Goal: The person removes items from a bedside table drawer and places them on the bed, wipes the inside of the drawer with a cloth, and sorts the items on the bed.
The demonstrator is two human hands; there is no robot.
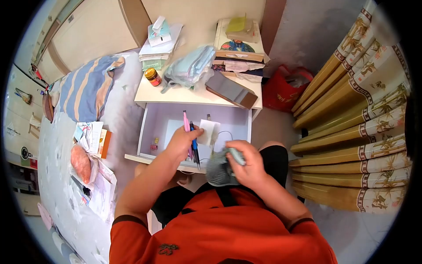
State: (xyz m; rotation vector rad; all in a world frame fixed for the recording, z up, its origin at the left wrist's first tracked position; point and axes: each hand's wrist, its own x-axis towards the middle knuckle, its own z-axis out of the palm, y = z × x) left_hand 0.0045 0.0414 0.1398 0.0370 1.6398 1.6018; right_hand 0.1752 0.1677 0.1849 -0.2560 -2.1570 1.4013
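Left hand (181,141) clamped on pens (194,142), long axis from drawer (237,119) toward person (237,224); right hand (249,163) gripping grey textured item (217,170).

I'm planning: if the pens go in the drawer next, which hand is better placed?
Likely the left hand: it holds the pens at the open drawer; the right hand grips a grey item.

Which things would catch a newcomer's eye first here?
Likely the bright red shirt at bottom centre and the gold patterned fabric curtains at right. Then, centrally, the left hand holding slim pink and blue pens over the open white drawer, and the right hand a grey textured bundle.
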